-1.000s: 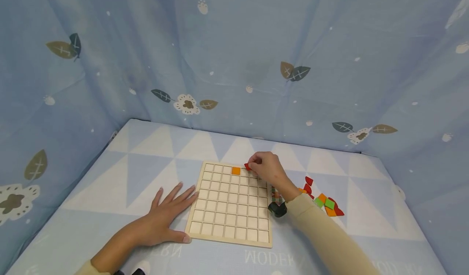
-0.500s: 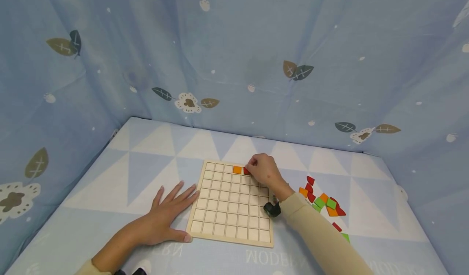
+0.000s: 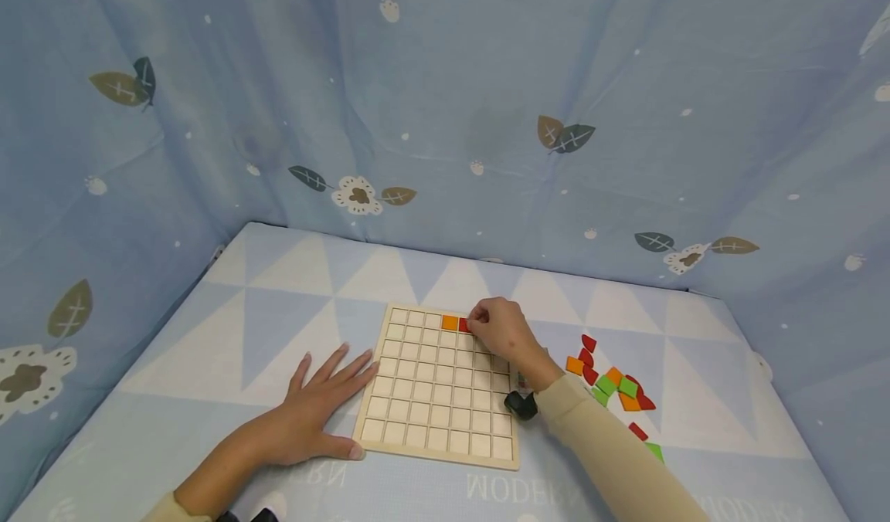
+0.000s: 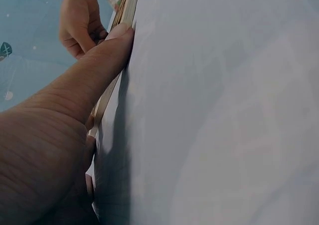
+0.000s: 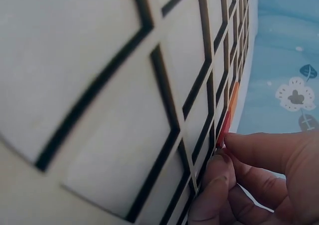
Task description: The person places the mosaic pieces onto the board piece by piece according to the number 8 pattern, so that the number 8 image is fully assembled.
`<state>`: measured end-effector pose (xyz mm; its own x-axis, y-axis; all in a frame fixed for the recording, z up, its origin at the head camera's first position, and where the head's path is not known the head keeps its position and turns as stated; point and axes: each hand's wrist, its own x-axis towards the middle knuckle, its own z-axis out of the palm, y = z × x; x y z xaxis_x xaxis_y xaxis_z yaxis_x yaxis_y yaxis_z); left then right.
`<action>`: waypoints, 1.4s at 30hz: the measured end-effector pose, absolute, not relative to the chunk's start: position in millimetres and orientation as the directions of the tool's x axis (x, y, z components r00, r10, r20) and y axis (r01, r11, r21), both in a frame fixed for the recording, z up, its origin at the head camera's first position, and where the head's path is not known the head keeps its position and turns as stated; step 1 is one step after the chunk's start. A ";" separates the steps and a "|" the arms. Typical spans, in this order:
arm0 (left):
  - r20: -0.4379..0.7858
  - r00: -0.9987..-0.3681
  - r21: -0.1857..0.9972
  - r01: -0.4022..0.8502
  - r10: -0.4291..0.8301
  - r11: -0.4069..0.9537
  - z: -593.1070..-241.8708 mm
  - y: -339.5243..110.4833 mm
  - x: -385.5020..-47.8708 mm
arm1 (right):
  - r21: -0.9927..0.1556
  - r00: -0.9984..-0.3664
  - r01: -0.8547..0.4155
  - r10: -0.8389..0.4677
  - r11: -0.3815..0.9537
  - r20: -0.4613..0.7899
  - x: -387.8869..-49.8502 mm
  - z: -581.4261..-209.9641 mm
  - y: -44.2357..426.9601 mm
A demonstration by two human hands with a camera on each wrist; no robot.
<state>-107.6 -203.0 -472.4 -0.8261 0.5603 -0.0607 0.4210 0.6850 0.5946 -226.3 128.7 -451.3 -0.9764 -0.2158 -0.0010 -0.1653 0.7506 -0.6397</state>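
Observation:
A pale wooden grid board (image 3: pixel 420 391) lies on the patterned cloth. My left hand (image 3: pixel 313 414) rests flat with its fingers spread, fingertips and thumb touching the board's left edge and near corner. In the left wrist view the thumb (image 4: pixel 99 60) lies against the board's side. At the far row, my right hand (image 3: pixel 506 333) pinches a red tile (image 3: pixel 463 325) in the cell right of an orange tile (image 3: pixel 450 323). From the right wrist, the red tile (image 5: pixel 225 129) shows at the thumb and fingertips, partly covered by them.
Loose orange tiles (image 3: pixel 574 364), red tiles (image 3: pixel 589 375) and green tiles (image 3: pixel 628 387) lie scattered right of the board. A small patterned item (image 3: pixel 523 383) is partly hidden under the right wrist. Blue curtains (image 3: pixel 445 105) rise behind the table.
My right hand has lowered the red tile from above the board's far edge into the cell beside the orange tile. The left hand keeps its place.

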 end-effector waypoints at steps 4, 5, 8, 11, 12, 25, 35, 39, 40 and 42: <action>-0.047 -0.827 0.597 0.426 0.560 0.680 -473.1 -203.2 -106.7 | -0.636 -0.972 -0.186 -0.235 0.749 0.007 -224.3 -452.3 129.8; -0.044 -0.827 0.600 0.427 0.561 0.676 -472.9 -203.1 -106.4 | -0.635 -0.971 -0.191 -0.238 0.748 0.011 -223.7 -452.5 129.9; -0.045 -0.826 0.607 0.424 0.561 0.672 -472.6 -203.1 -105.9 | -0.629 -0.970 -0.201 -0.241 0.751 0.022 -221.8 -452.7 130.8; -0.057 -0.828 0.600 0.418 0.558 0.682 -472.3 -203.0 -105.9 | -0.617 -0.969 -0.218 -0.242 0.756 0.046 -219.5 -452.2 132.9; -0.060 -0.828 0.600 0.417 0.558 0.683 -471.9 -203.3 -105.9 | -0.618 -0.968 -0.223 -0.244 0.754 0.051 -218.2 -451.1 133.9; -0.083 -0.828 0.596 0.405 0.555 0.694 -474.3 -204.8 -107.1 | -0.650 -0.943 -0.300 -0.320 0.698 0.091 -197.3 -429.7 171.5; -0.070 -0.830 0.588 0.414 0.553 0.695 -479.0 -200.8 -105.5 | -0.645 -0.963 -0.248 -0.256 0.723 0.084 -169.5 -415.6 227.7; -0.073 -0.832 0.574 0.415 0.549 0.706 -477.7 -200.8 -106.2 | -0.620 -0.972 -0.221 -0.224 0.753 0.074 -156.3 -416.5 250.3; -0.075 -0.833 0.570 0.415 0.548 0.709 -477.1 -200.8 -106.4 | -0.615 -0.972 -0.221 -0.224 0.757 0.073 -153.3 -416.8 255.3; -0.077 -0.832 0.567 0.416 0.549 0.711 -475.8 -200.8 -107.2 | -0.601 -0.973 -0.220 -0.218 0.768 0.077 -146.9 -417.4 264.9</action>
